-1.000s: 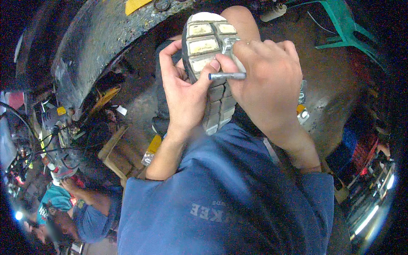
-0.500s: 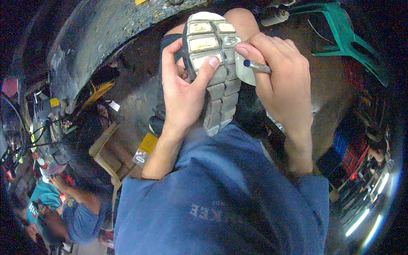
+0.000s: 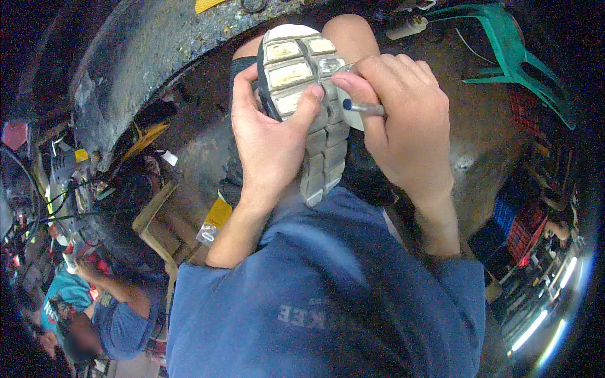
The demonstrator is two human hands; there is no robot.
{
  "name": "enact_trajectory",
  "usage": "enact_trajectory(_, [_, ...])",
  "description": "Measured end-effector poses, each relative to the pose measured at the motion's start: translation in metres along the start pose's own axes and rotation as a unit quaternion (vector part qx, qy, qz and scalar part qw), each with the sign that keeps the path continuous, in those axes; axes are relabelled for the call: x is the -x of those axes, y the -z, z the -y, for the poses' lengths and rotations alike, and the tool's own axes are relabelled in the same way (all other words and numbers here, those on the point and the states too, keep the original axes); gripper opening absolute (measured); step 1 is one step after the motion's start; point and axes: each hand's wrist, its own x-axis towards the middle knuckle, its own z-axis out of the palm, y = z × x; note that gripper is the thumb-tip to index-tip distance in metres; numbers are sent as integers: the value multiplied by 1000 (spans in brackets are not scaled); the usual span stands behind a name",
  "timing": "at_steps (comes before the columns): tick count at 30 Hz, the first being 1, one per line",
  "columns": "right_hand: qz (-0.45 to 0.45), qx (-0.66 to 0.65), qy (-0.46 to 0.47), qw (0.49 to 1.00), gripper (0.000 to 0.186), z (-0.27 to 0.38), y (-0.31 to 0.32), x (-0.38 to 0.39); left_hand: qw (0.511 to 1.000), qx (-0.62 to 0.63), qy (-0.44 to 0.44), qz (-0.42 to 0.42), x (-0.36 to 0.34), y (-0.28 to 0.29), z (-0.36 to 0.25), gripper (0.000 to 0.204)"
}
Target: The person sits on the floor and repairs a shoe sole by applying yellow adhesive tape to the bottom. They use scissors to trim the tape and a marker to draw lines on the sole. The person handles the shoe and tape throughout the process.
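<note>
A shoe [image 3: 321,154] is held up in front of me with its sole showing: grey tread blocks, some with pale yellowish patches toward the far end. My left hand [image 3: 277,132] grips it from the left, thumb pressed on the tread and fingers behind. My right hand [image 3: 406,116] is closed at the sole's right edge, around a slim silver stick [image 3: 368,109] with a dark blue end, like a pen. Its other end is hidden in the fist. A thin whitish piece [image 3: 354,118] shows between this hand and the sole; what it is I cannot tell.
A dark, stained rounded surface [image 3: 164,53] curves across the far left. At the far right stands a green plastic chair [image 3: 504,47]. Red and blue crates [image 3: 526,233] are at the right. A yellow box [image 3: 218,214] lies by my left forearm. Another person [image 3: 123,315] sits at the lower left.
Both hands and the shoe have shifted slightly left. The right thumb and the silver stick have tilted a little, staying close to the sole's right edge.
</note>
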Motion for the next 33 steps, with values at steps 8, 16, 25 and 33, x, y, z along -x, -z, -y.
enact_trajectory(8, [-71, -60, 13, 996, 24, -23, -12, -3, 998, -52, -3, -37, -5, -6, 8, 53])
enact_trajectory(16, [-356, -97, -139, 919, 97, -30, 19, 7, 997, -39, 0, -61, -9, -9, 13, 53])
enact_trajectory(25, [-199, -261, -37, 944, 31, 12, -35, 31, 998, -52, 7, -47, -12, -3, 30, 53])
enact_trajectory(33, [-210, -171, -1, 963, 27, -5, -57, 32, 995, -90, -2, -40, -12, -7, 33, 54])
